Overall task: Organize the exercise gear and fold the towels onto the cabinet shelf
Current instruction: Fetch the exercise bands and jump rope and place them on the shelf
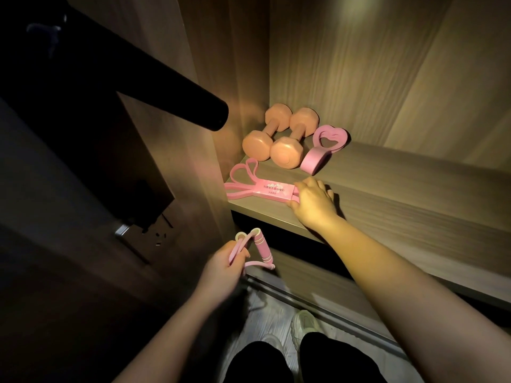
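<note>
Gripping the box (272, 190) at the shelf's (401, 194) front-left corner, the right hand (313, 203) likely places it. Dumbbells (272, 139) are shelved; the left hand (221, 268) clutches the rope (260, 246), towels unseen.

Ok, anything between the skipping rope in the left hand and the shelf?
Nothing visible blocks the skipping rope on its way up. The shelf front directly above holds the pink band pack, gripped by the right hand; bare shelf lies further right.
</note>
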### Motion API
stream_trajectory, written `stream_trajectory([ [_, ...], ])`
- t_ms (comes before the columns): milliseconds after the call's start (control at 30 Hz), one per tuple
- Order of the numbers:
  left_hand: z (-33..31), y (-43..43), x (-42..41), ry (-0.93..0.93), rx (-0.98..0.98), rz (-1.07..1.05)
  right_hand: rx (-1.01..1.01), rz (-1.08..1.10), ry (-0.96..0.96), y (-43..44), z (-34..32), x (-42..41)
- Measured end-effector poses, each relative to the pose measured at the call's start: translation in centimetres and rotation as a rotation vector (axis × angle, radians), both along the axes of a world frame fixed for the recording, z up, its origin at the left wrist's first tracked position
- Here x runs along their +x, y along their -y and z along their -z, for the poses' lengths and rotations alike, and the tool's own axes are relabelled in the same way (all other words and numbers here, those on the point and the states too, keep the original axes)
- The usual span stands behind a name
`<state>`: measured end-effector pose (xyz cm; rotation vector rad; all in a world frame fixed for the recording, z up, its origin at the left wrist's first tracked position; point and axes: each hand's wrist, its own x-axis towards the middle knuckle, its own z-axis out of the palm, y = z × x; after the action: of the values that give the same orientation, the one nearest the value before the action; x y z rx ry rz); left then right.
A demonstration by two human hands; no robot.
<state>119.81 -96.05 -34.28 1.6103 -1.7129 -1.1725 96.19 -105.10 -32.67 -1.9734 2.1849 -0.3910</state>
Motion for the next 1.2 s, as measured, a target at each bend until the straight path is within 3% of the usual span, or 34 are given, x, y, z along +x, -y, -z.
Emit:
stream_trajectory([
  [333, -0.1, -0.4, 0.3, -0.01, 0.019, -0.023, -0.021, 0.1, -0.094, -0.7, 0.2, -0.6],
  [700, -1.9, -1.4, -0.1, -0.003, -0.024, 0.012, -0.043, 0.069, 0.028, -2.3, 0.3, -0.6],
  [833, -4.2, -2.8, -0.2, -0.044, -0.041, 0.039, -0.217, -0.069, 0.359, -7.1, -0.4, -0.6],
  [1067, -8.6, -7.5, -1.6, -0.136, -0.155, 0.184, 0.138, -0.106, 0.867, -15.1, -2.9, 0.4],
  [1200, -9.0, -10.2, -2.2, -0.237, -0.141, 0.203, 0.108, -0.093, 0.966, -19.3, -3.9, 0.3],
])
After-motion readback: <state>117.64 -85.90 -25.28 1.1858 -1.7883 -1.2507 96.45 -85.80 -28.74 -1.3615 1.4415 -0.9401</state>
